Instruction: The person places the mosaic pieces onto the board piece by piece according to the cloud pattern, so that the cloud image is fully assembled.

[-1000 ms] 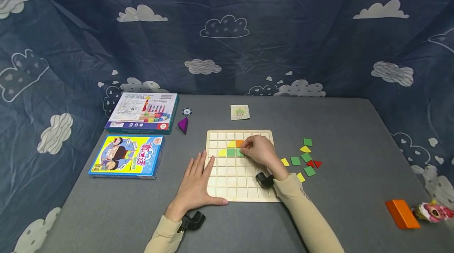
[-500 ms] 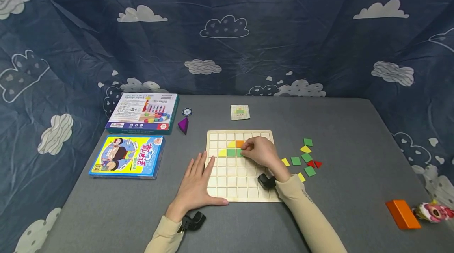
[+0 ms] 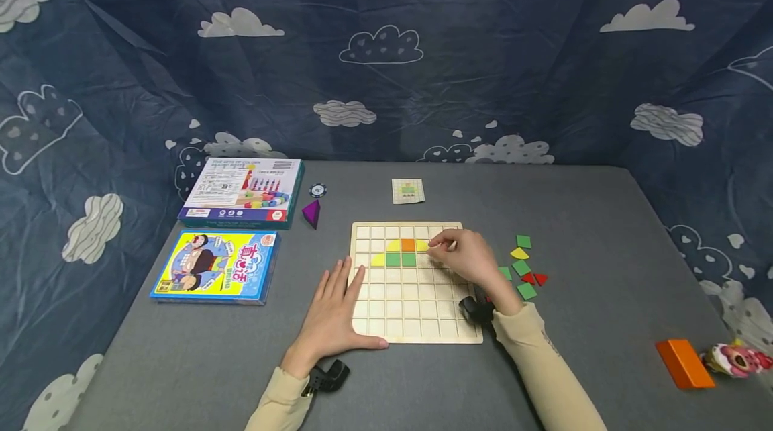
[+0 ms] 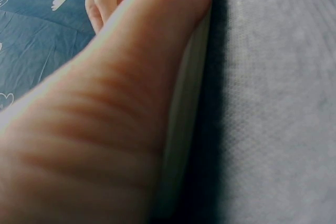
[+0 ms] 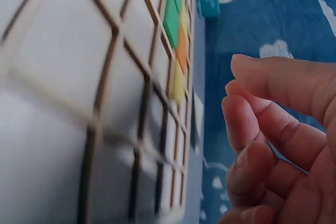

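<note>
A wooden grid board lies flat on the table. My left hand rests with spread fingers along its left side, the thumb at the front edge. Over the right part of the board, my right hand has its thumb and fingertips beside a yellow piece. That piece sits right of an orange tile; two green tiles lie in the row below. In the right wrist view the loosely bent fingers stand apart from the board, with nothing visible between them.
Loose green, yellow and red pieces lie right of the board, some hidden by my right arm. A pattern card lies behind it. Two boxes, a purple pyramid and a chip stand left; an orange block and figurine sit right.
My right hand has moved right, off the green tile that it was touching. That tile and the yellow piece beside the orange one now show. My left hand has stayed still.
</note>
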Available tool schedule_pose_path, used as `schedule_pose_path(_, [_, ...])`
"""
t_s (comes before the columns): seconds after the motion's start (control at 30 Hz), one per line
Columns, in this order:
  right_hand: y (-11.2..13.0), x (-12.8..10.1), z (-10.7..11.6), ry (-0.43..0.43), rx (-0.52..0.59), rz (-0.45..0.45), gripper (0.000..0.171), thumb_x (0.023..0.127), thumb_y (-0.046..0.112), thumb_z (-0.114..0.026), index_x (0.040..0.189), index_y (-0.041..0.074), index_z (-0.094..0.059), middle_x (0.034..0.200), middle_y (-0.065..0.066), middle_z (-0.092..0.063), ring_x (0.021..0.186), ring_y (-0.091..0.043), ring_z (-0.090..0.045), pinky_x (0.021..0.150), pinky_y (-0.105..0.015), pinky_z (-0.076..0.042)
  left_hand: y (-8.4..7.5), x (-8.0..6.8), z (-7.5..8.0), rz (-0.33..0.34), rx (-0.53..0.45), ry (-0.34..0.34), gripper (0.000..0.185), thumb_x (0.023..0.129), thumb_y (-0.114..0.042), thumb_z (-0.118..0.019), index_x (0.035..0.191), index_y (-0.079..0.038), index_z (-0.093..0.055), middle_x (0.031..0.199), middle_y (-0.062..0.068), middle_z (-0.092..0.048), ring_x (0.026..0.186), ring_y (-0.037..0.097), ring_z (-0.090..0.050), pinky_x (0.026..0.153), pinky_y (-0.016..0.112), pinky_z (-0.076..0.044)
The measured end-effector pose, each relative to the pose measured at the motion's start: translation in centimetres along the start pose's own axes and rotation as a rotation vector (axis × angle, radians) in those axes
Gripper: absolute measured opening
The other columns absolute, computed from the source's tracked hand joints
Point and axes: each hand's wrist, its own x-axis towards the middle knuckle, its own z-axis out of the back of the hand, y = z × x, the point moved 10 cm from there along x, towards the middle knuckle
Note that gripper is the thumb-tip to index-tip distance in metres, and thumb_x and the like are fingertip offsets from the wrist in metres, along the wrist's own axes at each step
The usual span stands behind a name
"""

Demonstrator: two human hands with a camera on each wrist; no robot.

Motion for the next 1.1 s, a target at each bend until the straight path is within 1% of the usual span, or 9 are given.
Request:
schedule_pose_path(0.27, [-3.3,-1.6,4.2,-0.108,-0.053,-0.029,0.015,0.084,0.02,-0.073,0.089,0.005,-0.072,0.069,0.0,-0.059,0.052,-0.016,-0.046,0.042,-0.03,-0.035,0.0,0.0,0.0,0.003,-0.01,0.015,0.128,0.059,-0.084,-0.061,0.152,-0.008,-0.015,0.157,0.017,-0.003,0.143,0.028,0.002,0.113,0.044,0.0])
schedule_pose_path(0.43, [-6.7,-2.6,5.9,-0.155,-0.08,-0.053,0.021,0.084,0.029,-0.074,0.091,0.01,-0.072,0.071,0.001,-0.06,0.054,-0.018,-0.049,0.04,-0.038,-0.04,0.1,0.0,0.0,0.009,-0.01,0.022,0.129,0.059,-0.084,-0.06,0.152,-0.008,-0.015,0.157,0.017,-0.002,0.143,0.027,0.004,0.113,0.042,0.002])
schedule_pose_path(0.53, [-9.4,-3.0,6.5,-0.177,-0.128,-0.067,0.025,0.081,0.039,-0.075,0.088,0.016,-0.072,0.07,0.004,-0.06,0.054,-0.016,-0.051,0.039,-0.033,-0.04,0.0,0.0,0.1,0.006,-0.009,0.019,0.129,0.059,-0.084,-0.06,0.152,-0.007,-0.015,0.157,0.017,-0.002,0.143,0.027,0.003,0.113,0.042,0.003])
schedule_pose_path(0.6, [-11.3,-3.2,6.5,-0.16,-0.142,-0.075,0.03,0.08,0.044,-0.074,0.089,0.015,-0.072,0.071,0.003,-0.06,0.054,-0.016,-0.05,0.04,-0.03,-0.037,0.0,0.1,0.0,0.005,-0.009,0.019,0.129,0.059,-0.085,-0.06,0.152,-0.008,-0.015,0.157,0.017,-0.002,0.143,0.027,0.004,0.113,0.042,0.002])
schedule_pose_path(0.67, [-12.7,-3.3,6.5,-0.148,-0.177,-0.083,0.031,0.079,0.048,-0.074,0.088,0.018,-0.071,0.071,0.005,-0.06,0.054,-0.013,-0.051,0.041,-0.027,-0.037,0.1,0.1,-0.1,0.005,-0.008,0.021,0.129,0.059,-0.085,-0.059,0.152,-0.008,-0.015,0.157,0.017,-0.002,0.143,0.027,0.004,0.113,0.042,0.002])
schedule_pose_path(0.77, [-12.7,-3.7,6.7,-0.107,-0.171,-0.083,0.031,0.078,0.044,-0.076,0.088,0.015,-0.072,0.072,0.003,-0.06,0.054,-0.013,-0.052,0.041,-0.029,-0.039,0.1,0.1,-0.1,0.008,-0.007,0.022,0.129,0.059,-0.086,-0.058,0.152,-0.008,-0.015,0.157,0.017,-0.002,0.143,0.027,0.004,0.113,0.042,0.002])
schedule_pose_path(0.87, [-10.8,-4.5,7.2,-0.068,-0.16,-0.106,0.025,0.078,0.035,-0.079,0.086,0.013,-0.072,0.07,0.002,-0.06,0.056,-0.014,-0.053,0.045,-0.031,-0.042,0.1,0.1,-0.1,0.01,-0.006,0.02,0.129,0.059,-0.085,-0.059,0.152,-0.008,-0.015,0.157,0.017,-0.002,0.143,0.027,0.003,0.113,0.042,0.002])
schedule_pose_path(1.0, [-9.3,-5.1,7.5,0.003,-0.15,-0.138,0.024,0.074,0.027,-0.082,0.087,0.01,-0.074,0.07,0.003,-0.059,0.061,-0.015,-0.05,0.052,-0.031,-0.037,0.1,0.1,-0.1,0.014,-0.009,0.027,0.129,0.059,-0.085,-0.059,0.152,-0.008,-0.015,0.157,0.017,-0.002,0.143,0.027,0.004,0.113,0.042,0.003])
schedule_pose_path(1.1, [-9.4,-5.3,7.3,0.028,-0.156,-0.133,0.025,0.073,0.026,-0.083,0.089,0.009,-0.074,0.07,0.004,-0.058,0.062,-0.015,-0.048,0.054,-0.03,-0.034,0.1,0.1,-0.1,0.016,-0.01,0.034,0.129,0.059,-0.085,-0.059,0.153,-0.009,-0.014,0.157,0.016,-0.001,0.143,0.027,0.004,0.113,0.042,0.003])
